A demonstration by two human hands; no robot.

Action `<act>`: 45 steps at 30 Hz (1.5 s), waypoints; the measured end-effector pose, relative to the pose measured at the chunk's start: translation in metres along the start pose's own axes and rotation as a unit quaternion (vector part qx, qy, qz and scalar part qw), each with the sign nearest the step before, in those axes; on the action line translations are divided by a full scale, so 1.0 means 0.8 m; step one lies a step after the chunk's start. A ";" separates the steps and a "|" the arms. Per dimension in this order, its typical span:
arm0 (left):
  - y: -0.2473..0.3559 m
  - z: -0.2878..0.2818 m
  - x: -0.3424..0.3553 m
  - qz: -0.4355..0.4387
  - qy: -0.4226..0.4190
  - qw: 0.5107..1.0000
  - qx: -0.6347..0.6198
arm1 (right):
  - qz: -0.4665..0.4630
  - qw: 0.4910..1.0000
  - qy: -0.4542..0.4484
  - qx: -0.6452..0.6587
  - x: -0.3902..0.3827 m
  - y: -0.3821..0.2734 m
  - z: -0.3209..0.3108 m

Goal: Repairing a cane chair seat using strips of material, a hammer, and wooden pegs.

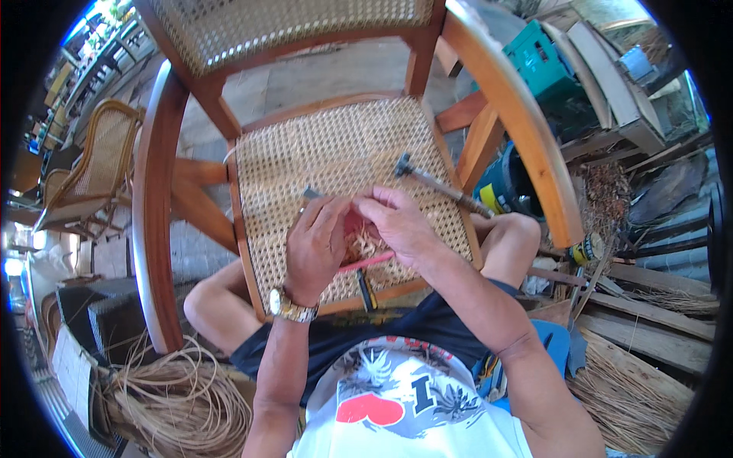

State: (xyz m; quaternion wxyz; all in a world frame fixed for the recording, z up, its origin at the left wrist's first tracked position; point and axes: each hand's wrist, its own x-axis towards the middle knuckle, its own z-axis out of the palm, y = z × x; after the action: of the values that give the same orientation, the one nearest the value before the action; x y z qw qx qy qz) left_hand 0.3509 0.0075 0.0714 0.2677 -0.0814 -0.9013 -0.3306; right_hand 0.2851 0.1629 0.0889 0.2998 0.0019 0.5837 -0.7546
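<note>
Over the woven cane seat of a wooden armchair, my two hands meet at the fingertips. My left hand, with a watch at its wrist, is closed with its fingers curled. The fingers of my right hand are pinched together; what either hand holds is hidden. Just beneath them is a pinkish-red container with small pale wood pieces in it. A hammer rests across the right part of the seat. Toward me lies a tool with a black-and-yellow handle. A flat grey metal piece shows past my left fingers.
Wooden armrests flank the seat, and a cane backrest rises beyond. Another cane chair stands at left. Coiled cane strands lie lower left. At right are a green crate, a dark bucket and wooden boards.
</note>
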 end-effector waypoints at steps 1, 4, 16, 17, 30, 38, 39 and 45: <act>0.001 -0.002 0.011 0.000 -0.011 1.000 -0.027 | 0.031 0.999 -0.030 -0.003 0.008 -0.004 -0.013; 0.003 -0.006 0.043 0.025 -0.049 0.997 -0.055 | 0.078 0.992 -0.087 -0.046 0.034 -0.022 -0.049; -0.054 0.092 0.158 -0.087 -0.030 0.985 -0.149 | -0.245 0.946 0.028 -0.211 0.135 -0.042 -0.092; -0.059 0.101 0.166 -0.103 -0.036 0.978 -0.177 | -0.224 0.955 0.035 -0.190 0.145 -0.042 -0.103; -0.147 0.173 0.297 -0.098 -0.173 0.948 -0.250 | -0.283 0.923 0.109 -0.237 0.274 -0.081 -0.158; -0.189 0.201 0.307 -0.108 -0.182 0.959 -0.188 | -0.249 0.921 0.138 -0.266 0.306 -0.070 -0.170; -0.197 0.204 0.304 -0.081 -0.163 0.976 -0.118 | -0.258 0.915 0.136 -0.280 0.310 -0.070 -0.173; -0.217 0.209 0.292 -0.048 -0.235 0.970 0.035 | -0.303 0.822 0.133 -0.464 0.312 -0.062 -0.193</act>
State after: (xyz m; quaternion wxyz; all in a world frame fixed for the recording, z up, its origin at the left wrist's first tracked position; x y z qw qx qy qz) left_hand 0.0258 -0.0261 -0.0062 0.0348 -0.1044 -0.9527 -0.2832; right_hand 0.0044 0.1938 -0.0050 -0.0595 -0.2141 0.8701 -0.4399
